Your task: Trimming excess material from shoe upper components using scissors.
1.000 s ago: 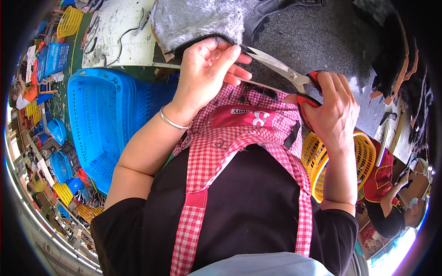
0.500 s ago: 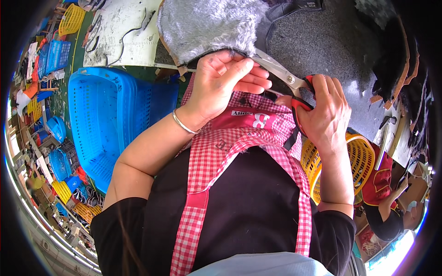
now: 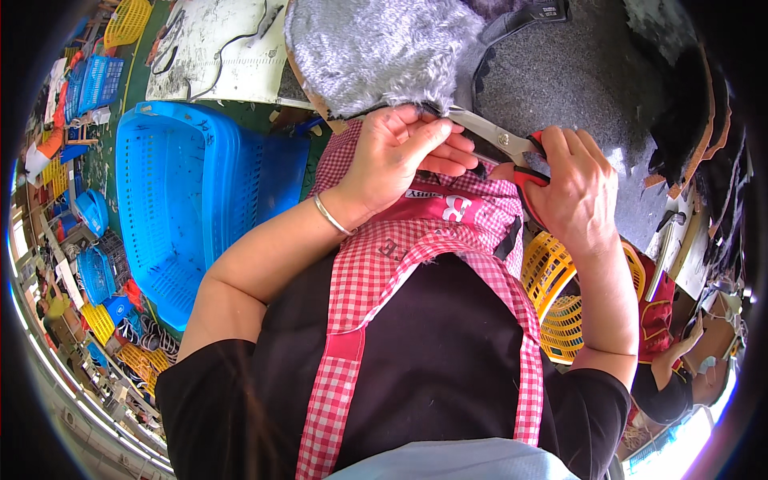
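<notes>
A grey furry piece (image 3: 384,56) with a dark edging lies at the work table's near side. My left hand (image 3: 408,148) is closed at its near edge, thumb and fingers pinching the rim; the fingertips partly hide what they grip. My right hand (image 3: 578,188) is wrapped round the red-and-black handles of a pair of scissors (image 3: 498,136). The silver blades point left, their tips beside the fur's edge and just past my left fingers. The lower blade is mostly hidden.
The dark grey tabletop (image 3: 552,80) stretches ahead, with dark furry pieces (image 3: 688,120) at its right. Blue baskets (image 3: 172,216) stand at left, a yellow basket (image 3: 560,328) below my right forearm. Another person's arm (image 3: 680,352) shows at far right.
The furry piece and my left hand have shifted slightly right and nearer. The scissors' handles have come closer together, and my right hand has moved a little to the right.
</notes>
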A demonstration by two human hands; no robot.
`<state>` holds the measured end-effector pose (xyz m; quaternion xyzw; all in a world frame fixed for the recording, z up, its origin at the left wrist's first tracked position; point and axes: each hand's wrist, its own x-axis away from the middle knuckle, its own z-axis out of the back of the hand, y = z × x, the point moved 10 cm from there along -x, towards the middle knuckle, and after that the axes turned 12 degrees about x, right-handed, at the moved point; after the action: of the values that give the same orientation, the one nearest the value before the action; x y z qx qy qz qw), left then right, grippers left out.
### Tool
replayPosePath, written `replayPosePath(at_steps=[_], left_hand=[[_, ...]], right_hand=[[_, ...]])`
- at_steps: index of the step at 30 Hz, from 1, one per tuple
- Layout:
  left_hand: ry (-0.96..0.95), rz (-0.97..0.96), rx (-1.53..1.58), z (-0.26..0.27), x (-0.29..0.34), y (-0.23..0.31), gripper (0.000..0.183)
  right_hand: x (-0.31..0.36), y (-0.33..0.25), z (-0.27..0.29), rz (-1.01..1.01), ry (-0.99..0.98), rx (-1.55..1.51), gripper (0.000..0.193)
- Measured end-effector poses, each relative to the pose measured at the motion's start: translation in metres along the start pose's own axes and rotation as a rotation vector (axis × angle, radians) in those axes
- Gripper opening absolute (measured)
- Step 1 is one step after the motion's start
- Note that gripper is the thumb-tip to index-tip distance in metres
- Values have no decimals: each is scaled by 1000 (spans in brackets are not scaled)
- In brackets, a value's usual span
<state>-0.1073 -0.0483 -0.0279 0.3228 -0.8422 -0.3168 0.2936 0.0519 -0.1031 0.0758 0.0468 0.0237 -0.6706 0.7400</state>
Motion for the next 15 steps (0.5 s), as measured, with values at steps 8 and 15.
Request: replayPosePath(at_steps=[8, 15], left_hand=[[10, 84, 68, -4, 10, -16, 22], [134, -12, 151, 25, 23, 5, 29]], right_hand=[[-18, -16, 11, 92, -52, 100, 42], [-22, -19, 22, 122, -24, 150, 45]])
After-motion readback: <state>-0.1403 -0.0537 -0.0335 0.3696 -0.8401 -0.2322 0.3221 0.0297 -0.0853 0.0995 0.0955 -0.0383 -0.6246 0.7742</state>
